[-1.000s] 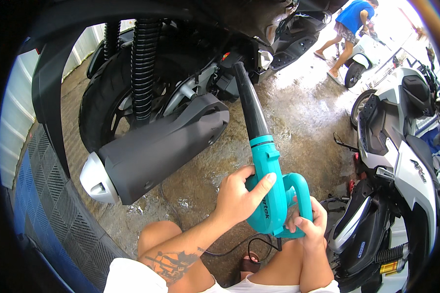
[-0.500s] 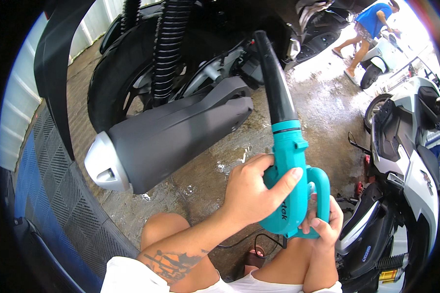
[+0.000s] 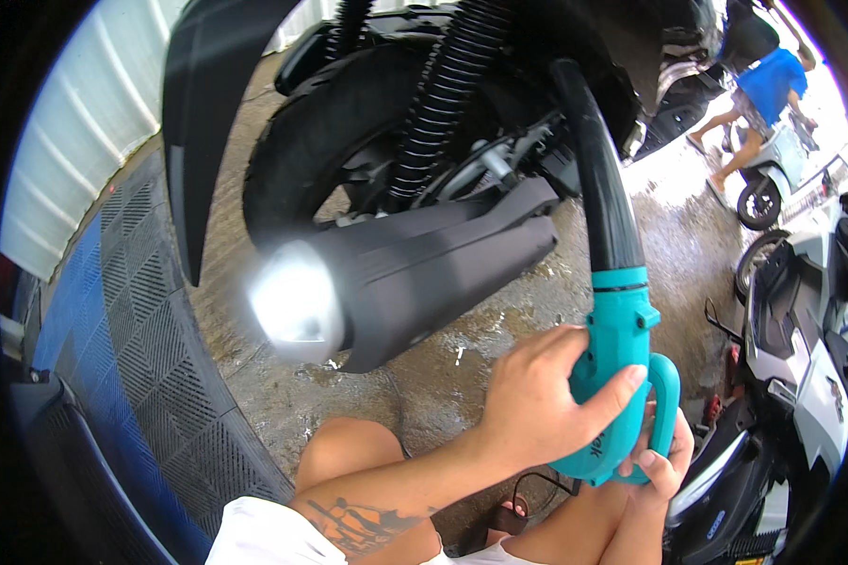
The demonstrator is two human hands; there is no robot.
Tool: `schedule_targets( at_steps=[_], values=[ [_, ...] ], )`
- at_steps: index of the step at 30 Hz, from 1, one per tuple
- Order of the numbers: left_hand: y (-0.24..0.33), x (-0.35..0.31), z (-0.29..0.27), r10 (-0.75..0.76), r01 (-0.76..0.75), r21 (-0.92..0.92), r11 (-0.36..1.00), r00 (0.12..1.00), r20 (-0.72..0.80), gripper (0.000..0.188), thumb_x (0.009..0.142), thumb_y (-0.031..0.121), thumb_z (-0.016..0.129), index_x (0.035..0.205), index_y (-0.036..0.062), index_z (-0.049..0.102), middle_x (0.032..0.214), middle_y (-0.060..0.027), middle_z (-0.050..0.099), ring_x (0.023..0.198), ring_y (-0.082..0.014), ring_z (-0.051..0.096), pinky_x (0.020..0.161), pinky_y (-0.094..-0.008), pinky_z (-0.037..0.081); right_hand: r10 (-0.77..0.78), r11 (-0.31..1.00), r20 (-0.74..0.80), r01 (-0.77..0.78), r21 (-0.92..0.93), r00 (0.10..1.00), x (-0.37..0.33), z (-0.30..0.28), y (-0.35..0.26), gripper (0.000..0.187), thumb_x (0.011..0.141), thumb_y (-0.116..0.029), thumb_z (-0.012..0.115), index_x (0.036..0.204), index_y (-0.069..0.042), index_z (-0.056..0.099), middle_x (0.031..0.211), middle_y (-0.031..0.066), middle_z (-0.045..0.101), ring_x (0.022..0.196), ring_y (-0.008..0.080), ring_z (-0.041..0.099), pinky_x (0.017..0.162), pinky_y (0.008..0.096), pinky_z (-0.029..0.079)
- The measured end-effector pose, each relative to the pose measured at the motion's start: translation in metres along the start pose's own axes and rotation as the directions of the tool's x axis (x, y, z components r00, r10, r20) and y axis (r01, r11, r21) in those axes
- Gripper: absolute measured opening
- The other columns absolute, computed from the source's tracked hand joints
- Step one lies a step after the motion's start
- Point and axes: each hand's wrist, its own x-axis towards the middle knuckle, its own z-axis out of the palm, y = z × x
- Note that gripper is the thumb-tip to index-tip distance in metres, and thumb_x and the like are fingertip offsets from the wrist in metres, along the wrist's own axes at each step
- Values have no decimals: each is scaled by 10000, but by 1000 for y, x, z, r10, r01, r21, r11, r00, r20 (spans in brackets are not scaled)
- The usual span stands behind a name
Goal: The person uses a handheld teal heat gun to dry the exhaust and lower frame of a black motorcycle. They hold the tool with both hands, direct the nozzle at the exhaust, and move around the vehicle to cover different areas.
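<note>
- So the thing in both hands is a teal blower [image 3: 622, 325], right of centre in the frame, body low and its black nozzle [image 3: 608, 198] running up toward the top.
- Left hand [image 3: 546, 405] is wrapped round the left side of the body, thumb laid across the top. Some of its fingers go out of sight behind the casing.
- Right hand [image 3: 666, 461] is curled round the lower end of the loop handle [image 3: 666, 405], a few fingers showing through the gap. Can't tell if any of them is pressing a switch.
- Big thing here is the line of it: the long axis goes from the hands up the frame with a slight lean left, so the open end sits ahead of both hands. Left hand is the nearer one to the nozzle, right hand is back at the handle.
- That tip overlaps the dark underside of a motorbike, right of the ribbed black tube [image 3: 443, 113] and the tire [image 3: 297, 155]. Touching or just near? Can't tell from this angle.
- The grey muffler [image 3: 452, 273] lies slantwise left of the nozzle, a strip of wet floor [image 3: 575, 264] showing between them.
- A black cable [image 3: 528, 477] loops below the body, lower middle of the frame.
</note>
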Motion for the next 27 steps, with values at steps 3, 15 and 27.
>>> schedule_targets(
  at_steps=[3,15,27],
  values=[
    [4,-4,-1,-24,24,24,999,1000,-10,396,957,423,813,922,37,730,842,-139,727,738,-372,735,696,-484,580,0,1000,4,0,-5,1000,3,0,1,614,847,-139,813,1354,123,587,641,42,600,511,151,588,513,278,462],
    [5,-10,-3,85,-83,70,994,996,-28,319,936,338,857,1047,44,802,962,-141,797,752,-315,765,691,-416,601,-35,999,69,33,21,997,11,-16,1,616,816,-137,820,1322,135,597,611,39,587,470,150,569,484,280,462],
    [4,-49,17,167,-174,71,982,982,84,415,948,294,848,1226,4,742,1118,-214,763,979,-395,757,876,-488,593,45,996,215,-59,60,975,13,-76,-5,629,759,-85,818,1301,179,636,637,91,637,480,169,605,480,296,513]
  ],
)
